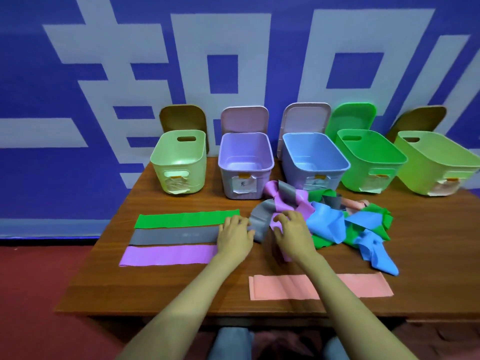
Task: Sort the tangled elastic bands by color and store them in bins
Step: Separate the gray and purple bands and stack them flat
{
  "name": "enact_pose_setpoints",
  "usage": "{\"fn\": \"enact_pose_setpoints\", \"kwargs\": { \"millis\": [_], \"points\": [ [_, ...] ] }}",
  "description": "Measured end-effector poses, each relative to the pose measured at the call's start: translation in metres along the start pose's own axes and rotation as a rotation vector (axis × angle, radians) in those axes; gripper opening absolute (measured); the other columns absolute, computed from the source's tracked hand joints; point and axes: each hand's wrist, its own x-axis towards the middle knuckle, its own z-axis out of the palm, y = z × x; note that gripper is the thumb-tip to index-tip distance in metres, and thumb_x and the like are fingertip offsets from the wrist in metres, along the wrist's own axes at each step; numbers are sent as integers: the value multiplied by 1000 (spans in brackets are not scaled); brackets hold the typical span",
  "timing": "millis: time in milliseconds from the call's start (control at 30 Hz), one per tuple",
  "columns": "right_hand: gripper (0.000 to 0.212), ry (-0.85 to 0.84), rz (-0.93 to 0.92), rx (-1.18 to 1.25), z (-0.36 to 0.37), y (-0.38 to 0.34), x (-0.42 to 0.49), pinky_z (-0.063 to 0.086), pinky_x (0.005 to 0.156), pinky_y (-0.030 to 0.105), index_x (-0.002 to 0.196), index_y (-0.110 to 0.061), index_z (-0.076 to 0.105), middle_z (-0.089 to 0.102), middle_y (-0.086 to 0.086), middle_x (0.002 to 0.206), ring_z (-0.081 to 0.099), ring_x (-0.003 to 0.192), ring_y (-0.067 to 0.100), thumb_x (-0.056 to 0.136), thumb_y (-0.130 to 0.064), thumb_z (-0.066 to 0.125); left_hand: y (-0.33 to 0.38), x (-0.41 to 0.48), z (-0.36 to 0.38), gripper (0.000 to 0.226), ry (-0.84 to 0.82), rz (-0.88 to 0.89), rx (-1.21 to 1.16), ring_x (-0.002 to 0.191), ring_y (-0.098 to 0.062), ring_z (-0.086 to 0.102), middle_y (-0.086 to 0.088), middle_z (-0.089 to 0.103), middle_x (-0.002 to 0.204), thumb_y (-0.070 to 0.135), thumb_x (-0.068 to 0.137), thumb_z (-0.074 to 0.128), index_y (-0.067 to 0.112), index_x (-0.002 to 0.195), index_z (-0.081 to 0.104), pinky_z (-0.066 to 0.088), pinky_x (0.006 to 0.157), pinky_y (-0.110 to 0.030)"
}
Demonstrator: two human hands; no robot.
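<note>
A tangled heap of bands (pixel 335 224) in blue, green, purple, grey and pink lies right of the table's middle. Three bands lie flat at the left: a green band (pixel 185 219), a grey band (pixel 174 235) and a purple band (pixel 168 255). A pink band (pixel 363 284) lies flat near the front edge. My left hand (pixel 235 237) rests on the right ends of the flat bands and pinches a grey band (pixel 261 220) from the heap. My right hand (pixel 292 231) grips a purple band (pixel 283 203) in the heap.
Five open bins stand in a row at the table's back: pale green (pixel 179 162), lilac (pixel 245 165), light blue (pixel 313 159), bright green (pixel 371 159) and yellow-green (pixel 436 165). Their lids lean against the blue wall behind. The wooden table (pixel 155 289) ends close at the left.
</note>
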Motion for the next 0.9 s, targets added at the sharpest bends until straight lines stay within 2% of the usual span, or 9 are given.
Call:
{"fn": "enact_pose_setpoints", "kwargs": {
  "millis": [100,200,367,433,533,633,700,800,900],
  "points": [
    [22,32,79,-2,-12,26,2,53,71,42,82,-4,68,64,19,86,61,81,41,65,-11,56,27,11,10,32,-26,49,-89,119,-26,43,-4,51,127,28,91,51,18,121,56,33,101,-33],
    [40,52,146,20,-22,44,7,46,86,48,106,0,64,58,26,105,53,99,45,69,-11,51,46,26,19,34,-40,94,-113,119,-28,43,-6,51,127,26,90,52,16,123,55,35,101,-34],
    [63,53,191,-34,-26,59,22,37,96,46,129,1,48,51,26,120,46,110,43,71,-9,68,67,52,29,39,-78,139,-178,128,-25,38,-8,47,134,21,92,50,14,130,48,31,104,-32],
    [62,17,189,-65,-20,63,27,39,94,46,128,2,49,54,25,118,48,107,43,72,-13,70,70,61,35,42,-124,160,-176,131,-25,35,-6,43,140,22,94,49,16,135,44,31,106,-34],
    [38,-19,209,-85,-13,69,31,42,88,44,110,1,59,58,22,109,51,103,40,74,-10,67,64,71,45,49,-218,160,-35,137,-23,26,-2,31,149,29,95,47,20,141,35,27,109,-39],
    [16,81,203,-62,-7,75,30,46,75,42,86,-2,66,60,20,93,56,89,41,71,-7,66,52,76,51,56,-278,141,45,142,-22,17,0,20,155,35,96,44,21,146,25,21,113,-42],
    [12,180,170,-24,-8,79,30,40,77,38,81,-4,67,60,19,90,55,88,40,72,-10,62,43,80,53,58,-287,103,41,144,-22,13,0,14,157,39,97,39,22,148,18,19,114,-44],
    [14,252,176,213,-33,73,39,34,79,32,93,-8,68,62,13,91,54,90,31,87,-11,56,31,86,50,56,-327,-7,34,144,-24,10,-3,11,158,43,99,31,24,149,16,17,114,-45],
    [18,254,203,589,-64,59,50,41,74,29,96,-20,64,64,0,87,56,81,17,94,-12,48,28,89,44,51,-336,-43,21,141,-29,18,-10,21,153,37,98,36,18,145,32,21,114,-45]
  ]
}}
